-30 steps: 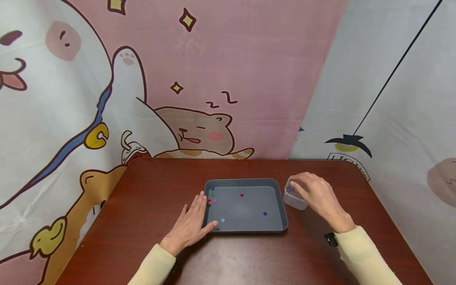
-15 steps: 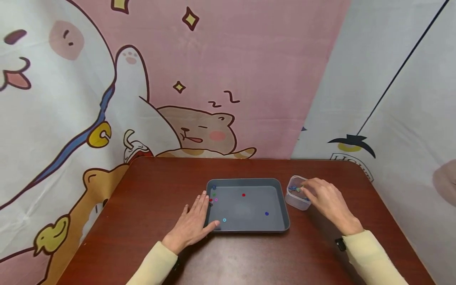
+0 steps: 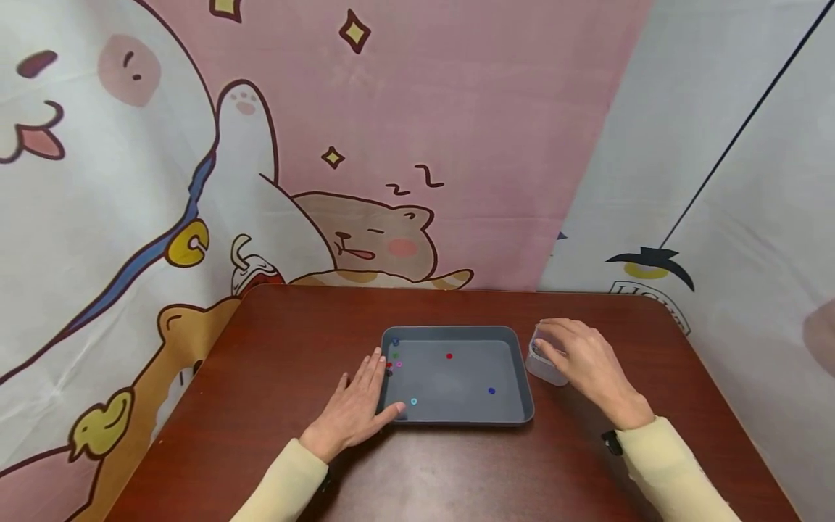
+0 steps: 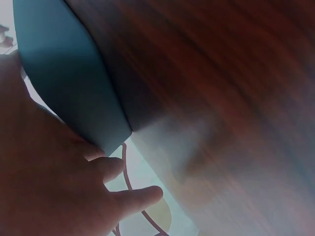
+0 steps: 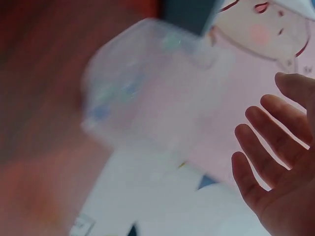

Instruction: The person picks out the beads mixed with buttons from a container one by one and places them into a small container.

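Note:
My left hand (image 3: 351, 412) lies flat with straight fingers along the left wall of the grey tray (image 3: 457, 419). In the left wrist view, the fingers are beside the tray's outer wall (image 4: 74, 73). At the tray's right stands a clear plastic box (image 3: 546, 371). My right hand (image 3: 587, 362) is over its opening, fingers and thumb hiding most of the inside. The right wrist view shows the hand (image 5: 280, 162) with spread, slightly bent fingers and nothing visible between them. The box (image 5: 147, 88) is blurred there, with blue and green bits inside.
Small bead-like pieces lie in the tray: a red one (image 3: 449, 356), a dark blue one (image 3: 491, 391), a light blue ring (image 3: 414, 401), and several near the left wall. The brown table (image 3: 313, 319) ends at a cartoon-printed cloth (image 3: 496, 145).
My right hand drew back to the right, uncovering pieces in the box, then returned left over the opening. The whole scene shifts slightly right in view. My left hand stays against the tray.

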`<state>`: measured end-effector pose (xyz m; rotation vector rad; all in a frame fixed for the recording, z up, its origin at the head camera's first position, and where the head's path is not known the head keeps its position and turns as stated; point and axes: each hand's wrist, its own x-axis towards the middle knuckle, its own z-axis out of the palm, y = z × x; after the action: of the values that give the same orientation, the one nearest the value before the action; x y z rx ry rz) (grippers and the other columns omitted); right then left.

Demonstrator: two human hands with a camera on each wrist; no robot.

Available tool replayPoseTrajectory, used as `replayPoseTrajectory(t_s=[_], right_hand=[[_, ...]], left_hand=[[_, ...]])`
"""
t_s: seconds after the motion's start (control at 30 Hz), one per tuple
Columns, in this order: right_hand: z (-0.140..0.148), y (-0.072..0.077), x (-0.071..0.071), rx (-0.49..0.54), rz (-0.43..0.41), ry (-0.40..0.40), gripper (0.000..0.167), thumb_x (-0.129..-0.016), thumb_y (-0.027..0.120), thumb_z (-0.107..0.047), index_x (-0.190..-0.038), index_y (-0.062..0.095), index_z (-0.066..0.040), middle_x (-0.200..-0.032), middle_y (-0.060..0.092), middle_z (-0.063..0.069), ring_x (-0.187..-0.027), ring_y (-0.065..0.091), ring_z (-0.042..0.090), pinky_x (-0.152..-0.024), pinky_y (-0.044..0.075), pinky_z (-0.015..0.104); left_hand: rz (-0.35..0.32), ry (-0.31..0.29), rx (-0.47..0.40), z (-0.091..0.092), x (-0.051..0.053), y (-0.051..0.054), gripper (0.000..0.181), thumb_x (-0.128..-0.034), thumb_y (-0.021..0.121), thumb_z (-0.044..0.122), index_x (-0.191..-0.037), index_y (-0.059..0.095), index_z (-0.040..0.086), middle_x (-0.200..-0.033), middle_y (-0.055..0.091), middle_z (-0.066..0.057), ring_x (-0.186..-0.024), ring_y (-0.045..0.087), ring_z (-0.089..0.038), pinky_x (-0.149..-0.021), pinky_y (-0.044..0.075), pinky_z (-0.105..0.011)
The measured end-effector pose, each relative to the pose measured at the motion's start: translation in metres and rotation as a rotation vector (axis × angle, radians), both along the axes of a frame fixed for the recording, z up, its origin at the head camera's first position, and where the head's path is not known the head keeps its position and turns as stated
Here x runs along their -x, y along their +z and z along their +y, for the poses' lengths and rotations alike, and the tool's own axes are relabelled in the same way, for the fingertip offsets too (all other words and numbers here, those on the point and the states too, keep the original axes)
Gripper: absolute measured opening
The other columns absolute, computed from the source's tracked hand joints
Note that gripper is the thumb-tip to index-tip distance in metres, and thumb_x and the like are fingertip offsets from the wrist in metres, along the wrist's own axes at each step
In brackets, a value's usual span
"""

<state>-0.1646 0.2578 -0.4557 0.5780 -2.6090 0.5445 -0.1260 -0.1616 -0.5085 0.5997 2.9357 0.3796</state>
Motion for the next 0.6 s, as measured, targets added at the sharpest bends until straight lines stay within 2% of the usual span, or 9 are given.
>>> replayPoseTrajectory(t_s=[0.13, 0.33, 0.47, 0.6], right_hand=[[-0.029, 0.014, 0.002, -0.019, 0.035, 0.058, 0.034, -0.09, 0.081, -0.02, -0.12, 0.076, -0.004, -0.124, 0.071, 0.014, -0.103, 0.069, 0.032, -0.088, 0.052, 0.06], [-0.07, 0.029, 0.01, -0.01, 0.061, 0.165, 0.033, -0.091, 0.081, -0.023, -0.119, 0.076, -0.007, -0.124, 0.072, 0.009, -0.112, 0.068, 0.031, -0.09, 0.053, 0.055], [-0.096, 0.03, 0.016, -0.002, 0.036, 0.217, 0.036, -0.093, 0.08, -0.025, -0.124, 0.074, -0.008, -0.126, 0.072, 0.008, -0.114, 0.068, 0.03, -0.093, 0.054, 0.053], [-0.119, 0.028, 0.02, -0.008, -0.036, 0.269, 0.043, -0.096, 0.077, -0.028, -0.134, 0.069, -0.009, -0.131, 0.07, 0.009, -0.117, 0.067, 0.028, -0.096, 0.054, 0.052]], left_hand=[[0.002, -0.001, -0.003, 0.0, 0.001, 0.0, 0.098, -0.1003, 0.045, 0.071, -0.165, 0.019, 0.001, -0.173, 0.012, -0.013, -0.158, 0.017, -0.032, -0.116, 0.026, -0.069], [-0.001, -0.004, -0.014, 0.001, 0.001, 0.002, 0.098, -0.1004, 0.045, 0.07, -0.165, 0.019, 0.001, -0.173, 0.012, -0.014, -0.157, 0.018, -0.033, -0.116, 0.027, -0.069], [-0.003, 0.003, -0.007, 0.002, 0.001, 0.003, 0.097, -0.1007, 0.045, 0.07, -0.165, 0.019, 0.001, -0.173, 0.012, -0.013, -0.158, 0.017, -0.033, -0.116, 0.026, -0.068], [-0.013, 0.016, -0.015, 0.002, 0.001, 0.002, 0.097, -0.1008, 0.047, 0.068, -0.165, 0.019, 0.002, -0.173, 0.013, -0.014, -0.157, 0.018, -0.033, -0.117, 0.026, -0.068]])
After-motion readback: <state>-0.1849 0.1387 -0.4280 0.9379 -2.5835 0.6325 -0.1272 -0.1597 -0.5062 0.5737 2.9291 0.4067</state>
